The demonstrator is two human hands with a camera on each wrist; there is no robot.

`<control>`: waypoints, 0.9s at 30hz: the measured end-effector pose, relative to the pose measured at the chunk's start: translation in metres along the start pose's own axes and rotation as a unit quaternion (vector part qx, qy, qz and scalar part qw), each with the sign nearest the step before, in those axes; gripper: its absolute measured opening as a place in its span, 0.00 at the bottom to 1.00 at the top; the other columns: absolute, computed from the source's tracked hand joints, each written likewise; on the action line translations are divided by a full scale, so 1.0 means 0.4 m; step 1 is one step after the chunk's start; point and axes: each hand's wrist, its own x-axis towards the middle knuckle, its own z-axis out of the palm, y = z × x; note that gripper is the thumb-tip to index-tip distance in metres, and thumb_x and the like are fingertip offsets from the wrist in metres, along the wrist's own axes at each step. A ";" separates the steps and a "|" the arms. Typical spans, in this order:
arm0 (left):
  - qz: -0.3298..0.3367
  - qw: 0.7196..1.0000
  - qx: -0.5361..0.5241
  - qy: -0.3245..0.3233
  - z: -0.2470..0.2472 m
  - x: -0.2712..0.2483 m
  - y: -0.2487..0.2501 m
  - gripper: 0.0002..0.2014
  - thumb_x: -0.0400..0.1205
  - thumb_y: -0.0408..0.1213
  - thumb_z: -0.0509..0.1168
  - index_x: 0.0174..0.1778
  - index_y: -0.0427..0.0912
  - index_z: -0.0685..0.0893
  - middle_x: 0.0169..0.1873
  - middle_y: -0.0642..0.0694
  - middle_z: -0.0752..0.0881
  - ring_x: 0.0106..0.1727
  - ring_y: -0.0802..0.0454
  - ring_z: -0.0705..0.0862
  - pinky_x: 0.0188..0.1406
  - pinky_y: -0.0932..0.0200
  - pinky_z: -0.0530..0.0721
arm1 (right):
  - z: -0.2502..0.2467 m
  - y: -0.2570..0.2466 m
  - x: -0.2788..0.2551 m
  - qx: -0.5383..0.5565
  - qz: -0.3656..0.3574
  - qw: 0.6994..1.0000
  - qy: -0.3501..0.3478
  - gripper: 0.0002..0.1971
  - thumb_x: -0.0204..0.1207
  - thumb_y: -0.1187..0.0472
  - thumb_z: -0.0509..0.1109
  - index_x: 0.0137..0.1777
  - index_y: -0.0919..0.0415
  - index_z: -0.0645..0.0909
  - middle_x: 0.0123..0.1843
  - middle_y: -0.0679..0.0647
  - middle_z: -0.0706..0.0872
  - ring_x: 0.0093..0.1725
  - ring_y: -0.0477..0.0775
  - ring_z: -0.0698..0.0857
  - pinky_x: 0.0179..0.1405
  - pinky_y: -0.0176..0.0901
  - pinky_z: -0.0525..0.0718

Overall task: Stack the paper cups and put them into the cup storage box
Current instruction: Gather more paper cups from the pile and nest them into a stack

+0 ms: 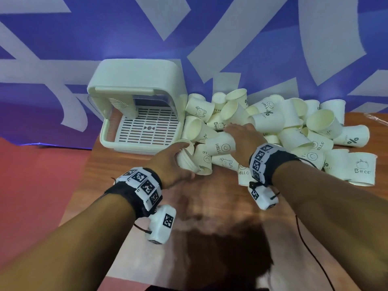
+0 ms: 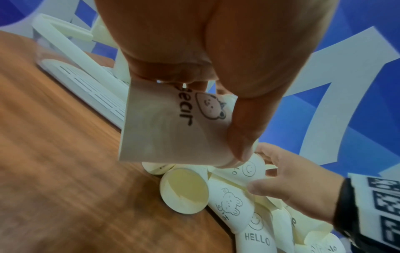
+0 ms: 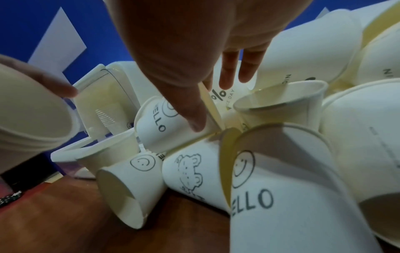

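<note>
Where cups (image 1: 270,131) sprawl, wooden table (image 1: 210,206) (blue backdrop (image 1: 105,28)).

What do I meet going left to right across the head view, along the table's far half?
cup storage box → left hand gripping stacked cups → right hand reaching into the pile → loose paper cups → "Bear" cup.

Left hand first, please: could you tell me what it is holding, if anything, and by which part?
The left hand holds a short stack of paper cups round its side wall.

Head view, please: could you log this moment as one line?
left hand: holds stacked cups | right hand: reaching onto cup pile | storage box: open
</note>
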 end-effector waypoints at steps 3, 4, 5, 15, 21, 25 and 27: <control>-0.007 1.000 0.014 0.000 -0.014 0.004 -0.014 0.45 0.67 0.38 0.83 0.79 0.56 0.70 0.65 0.48 0.82 0.58 0.46 0.84 0.58 0.54 0.81 | -0.024 0.011 -0.001 0.036 0.001 0.999 0.009 0.36 0.67 0.52 0.79 0.76 0.47 0.70 0.72 0.48 0.77 0.71 0.56 0.71 0.68 0.52 0.73; -0.007 1.000 0.021 0.001 -0.020 0.006 -0.017 0.45 0.67 0.39 0.83 0.80 0.56 0.70 0.67 0.48 0.82 0.62 0.46 0.83 0.63 0.54 0.81 | -0.037 0.011 -0.006 0.068 0.008 0.998 0.011 0.37 0.66 0.49 0.80 0.75 0.47 0.71 0.70 0.48 0.77 0.71 0.55 0.71 0.70 0.52 0.72; -0.006 1.000 0.026 0.004 -0.025 0.008 -0.021 0.46 0.66 0.40 0.83 0.80 0.57 0.70 0.67 0.49 0.82 0.64 0.47 0.82 0.65 0.54 0.81 | -0.051 0.008 -0.011 0.104 0.011 0.994 0.012 0.37 0.65 0.46 0.80 0.75 0.46 0.72 0.69 0.47 0.76 0.71 0.54 0.71 0.70 0.51 0.73; 0.031 0.998 0.043 -0.029 -0.053 0.035 -0.003 0.48 0.63 0.36 0.84 0.80 0.56 0.71 0.65 0.57 0.81 0.62 0.58 0.80 0.62 0.64 0.75 | -0.077 -0.153 -0.035 0.221 -0.066 0.963 -0.140 0.50 0.65 0.41 0.82 0.84 0.43 0.59 0.75 0.44 0.77 0.70 0.43 0.78 0.71 0.42 0.75; 0.001 1.000 0.002 -0.027 -0.085 0.029 -0.071 0.43 0.63 0.33 0.84 0.74 0.58 0.77 0.53 0.60 0.86 0.51 0.58 0.85 0.47 0.61 0.83 | 0.017 -0.253 0.014 0.259 -0.067 0.952 -0.150 0.44 0.72 0.38 0.75 0.84 0.45 0.60 0.77 0.45 0.76 0.75 0.48 0.76 0.73 0.45 0.72; -0.047 0.999 -0.003 -0.012 -0.121 0.027 -0.155 0.43 0.64 0.34 0.85 0.75 0.52 0.76 0.54 0.56 0.86 0.57 0.55 0.83 0.56 0.62 0.79 | 0.049 -0.275 0.071 0.090 -0.074 0.990 -0.085 0.36 0.76 0.43 0.71 0.82 0.49 0.64 0.79 0.54 0.70 0.76 0.59 0.68 0.75 0.55 0.69; -0.057 0.998 0.022 -0.013 -0.136 0.031 -0.188 0.46 0.62 0.39 0.85 0.77 0.52 0.74 0.58 0.53 0.85 0.60 0.52 0.83 0.57 0.62 0.79 | 0.067 -0.289 0.090 0.000 -0.092 0.992 -0.088 0.38 0.74 0.45 0.74 0.82 0.50 0.63 0.80 0.52 0.69 0.76 0.60 0.67 0.73 0.55 0.71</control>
